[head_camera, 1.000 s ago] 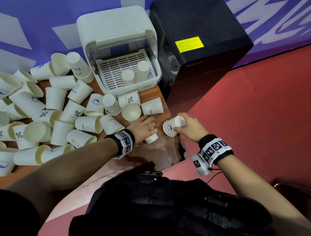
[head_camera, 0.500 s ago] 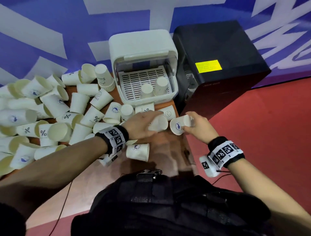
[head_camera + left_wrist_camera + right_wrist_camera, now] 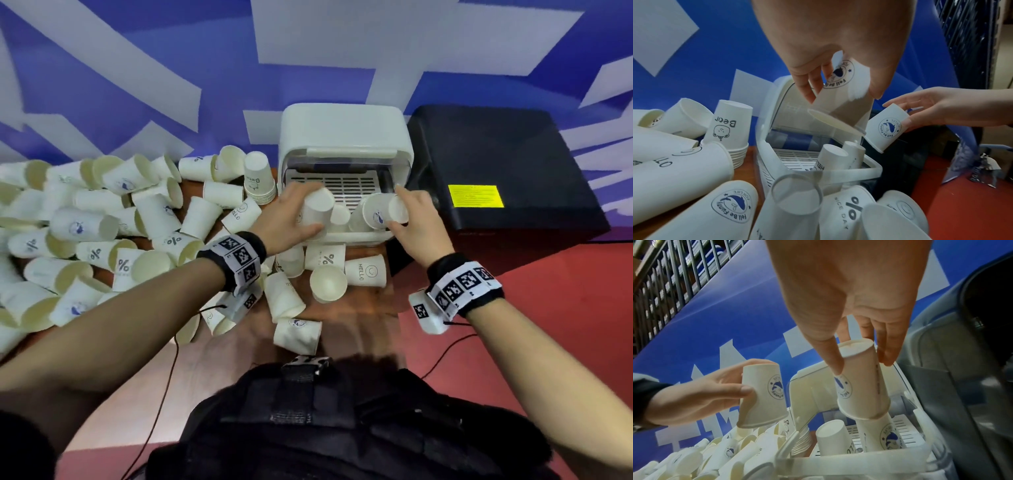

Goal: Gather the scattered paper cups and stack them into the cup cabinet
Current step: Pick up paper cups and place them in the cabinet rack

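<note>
Two paper cups up in the air, one in each hand, both upside down over the open cup cabinet (image 3: 344, 137). Left hand (image 3: 287, 219) with fingers (image 3: 807, 87) curled round the sides of its cup (image 3: 317, 212), thumb on one side, the rest on the other. Right hand (image 3: 409, 219) pinching its cup (image 3: 861, 382) near the closed end, right above two more cups (image 3: 833, 438) standing on the white grid below the fingers. Lots more cups (image 3: 102, 246) lying on the bench (image 3: 363, 329), off to the left of the left fingers. Likely very light, thin and easy to squash, so best held softly by the sides, near the stiff bottom end, not squeezed at the open rim.
</note>
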Demonstrator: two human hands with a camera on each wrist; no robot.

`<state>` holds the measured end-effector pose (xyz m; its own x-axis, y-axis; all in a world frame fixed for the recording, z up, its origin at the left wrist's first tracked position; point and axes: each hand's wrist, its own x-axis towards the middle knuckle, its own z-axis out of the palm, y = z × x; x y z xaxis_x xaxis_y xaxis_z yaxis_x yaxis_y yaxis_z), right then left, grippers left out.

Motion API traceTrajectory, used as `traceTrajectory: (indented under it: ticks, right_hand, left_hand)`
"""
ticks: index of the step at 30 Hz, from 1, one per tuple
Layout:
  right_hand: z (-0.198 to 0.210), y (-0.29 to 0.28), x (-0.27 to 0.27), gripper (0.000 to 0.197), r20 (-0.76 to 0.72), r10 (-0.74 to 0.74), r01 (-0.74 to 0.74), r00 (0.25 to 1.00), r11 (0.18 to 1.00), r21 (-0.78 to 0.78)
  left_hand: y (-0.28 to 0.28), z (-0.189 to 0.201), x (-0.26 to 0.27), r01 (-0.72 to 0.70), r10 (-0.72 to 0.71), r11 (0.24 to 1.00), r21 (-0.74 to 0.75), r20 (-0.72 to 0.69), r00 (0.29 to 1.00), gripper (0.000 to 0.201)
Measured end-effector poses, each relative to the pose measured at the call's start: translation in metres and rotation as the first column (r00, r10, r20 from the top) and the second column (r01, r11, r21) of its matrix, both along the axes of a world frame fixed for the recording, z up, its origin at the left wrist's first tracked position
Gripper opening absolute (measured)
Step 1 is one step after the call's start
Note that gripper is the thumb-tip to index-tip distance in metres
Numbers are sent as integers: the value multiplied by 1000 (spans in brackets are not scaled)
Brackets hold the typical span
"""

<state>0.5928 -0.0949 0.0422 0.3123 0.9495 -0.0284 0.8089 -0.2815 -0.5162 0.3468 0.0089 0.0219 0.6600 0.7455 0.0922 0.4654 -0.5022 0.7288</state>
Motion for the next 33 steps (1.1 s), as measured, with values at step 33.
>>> traceTrajectory:
  ticks: [33]
  right_hand:
    - [-61, 34, 10, 55, 18, 29, -28, 999, 999, -46]
  left_hand:
    - [22, -11, 35, -34, 30, 999, 27, 124, 992, 64]
